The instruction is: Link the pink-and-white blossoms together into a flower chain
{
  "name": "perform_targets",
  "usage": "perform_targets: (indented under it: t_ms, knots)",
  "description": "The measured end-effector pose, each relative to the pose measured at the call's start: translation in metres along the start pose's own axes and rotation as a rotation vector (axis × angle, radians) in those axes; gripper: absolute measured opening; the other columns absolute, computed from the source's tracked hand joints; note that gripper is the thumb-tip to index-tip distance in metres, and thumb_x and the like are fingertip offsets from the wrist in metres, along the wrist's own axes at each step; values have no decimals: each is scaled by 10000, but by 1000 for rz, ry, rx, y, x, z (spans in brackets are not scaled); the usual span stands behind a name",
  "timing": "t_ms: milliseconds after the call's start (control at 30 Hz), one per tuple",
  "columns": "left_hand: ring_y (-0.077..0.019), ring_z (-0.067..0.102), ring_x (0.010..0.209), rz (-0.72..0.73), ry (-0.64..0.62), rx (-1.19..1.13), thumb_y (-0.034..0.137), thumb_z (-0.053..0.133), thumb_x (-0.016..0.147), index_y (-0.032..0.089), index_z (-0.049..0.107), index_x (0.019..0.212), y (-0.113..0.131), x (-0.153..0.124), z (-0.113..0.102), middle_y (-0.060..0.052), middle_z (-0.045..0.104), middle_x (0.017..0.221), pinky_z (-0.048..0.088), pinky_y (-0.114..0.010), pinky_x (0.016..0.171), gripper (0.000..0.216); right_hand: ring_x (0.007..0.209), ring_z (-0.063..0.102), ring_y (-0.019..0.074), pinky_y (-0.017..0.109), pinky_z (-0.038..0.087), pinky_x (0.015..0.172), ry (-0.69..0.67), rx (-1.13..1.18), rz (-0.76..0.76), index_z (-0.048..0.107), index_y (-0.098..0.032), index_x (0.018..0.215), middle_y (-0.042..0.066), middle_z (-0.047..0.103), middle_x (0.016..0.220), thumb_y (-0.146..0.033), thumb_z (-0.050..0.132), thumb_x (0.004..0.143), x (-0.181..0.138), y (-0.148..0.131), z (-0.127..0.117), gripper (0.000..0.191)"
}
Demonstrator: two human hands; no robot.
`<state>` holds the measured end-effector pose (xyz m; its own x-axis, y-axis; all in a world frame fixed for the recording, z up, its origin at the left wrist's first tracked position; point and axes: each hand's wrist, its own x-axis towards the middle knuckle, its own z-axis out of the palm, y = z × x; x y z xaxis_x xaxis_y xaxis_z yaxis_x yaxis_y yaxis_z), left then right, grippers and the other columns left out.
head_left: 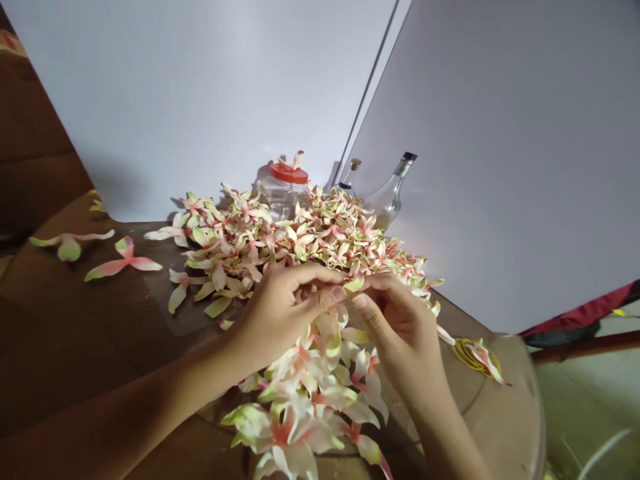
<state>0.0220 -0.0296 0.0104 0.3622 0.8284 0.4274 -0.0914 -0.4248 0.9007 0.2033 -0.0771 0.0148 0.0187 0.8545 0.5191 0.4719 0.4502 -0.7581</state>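
Note:
My left hand is closed in a pinch, its thumb pressed against the index finger. Facing it, my right hand also pinches with thumb and index finger. A small green-tipped flower petal with a purple spot sits between the fingertips of both hands. Below them a long cluster of white, pink-centred flowers runs down toward me; whether a thread joins it I cannot tell. Just behind my fingers lies a big heap of similar loose flowers.
A clear jar with a red lid stands behind the heap, beside a glass bottle. Loose flowers lie on the brown table at left. Yellow rubber bands lie at right. White panels rise behind.

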Motion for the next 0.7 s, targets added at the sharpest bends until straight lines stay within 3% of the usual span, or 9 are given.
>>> perform_targets:
  t_ms: [133,367,567,700]
  knots:
    - [-169,735,865,-21,-39,-106,261,783,862,208,807,950,-7,-1,5,-50,792,921,555,-226,738,106,811,603,154,304,450,724,16,39,-12,729,-262,923,2,682,887,-360,716,964,0,0,0,106]
    - [-112,702,745,-109,-53,-257,154,852,761,214,812,832,-5,2,5,3,780,810,520,-168,660,101,783,640,117,242,494,711,13,91,-14,751,-291,880,-31,728,873,-319,761,934,-1,-4,-2,62]
    - [-125,709,742,-154,-63,-316,200,826,792,220,820,842,-5,3,6,-14,802,843,535,-204,685,53,811,650,128,253,503,721,16,106,-12,758,-289,897,-20,734,891,-288,752,940,-2,-3,-2,43]
    - [-129,694,738,-137,-55,-288,200,836,779,226,821,874,-7,2,6,-16,800,859,524,-212,672,99,748,585,116,244,463,656,45,163,13,697,-256,903,-20,645,827,-268,759,928,0,-4,1,68]
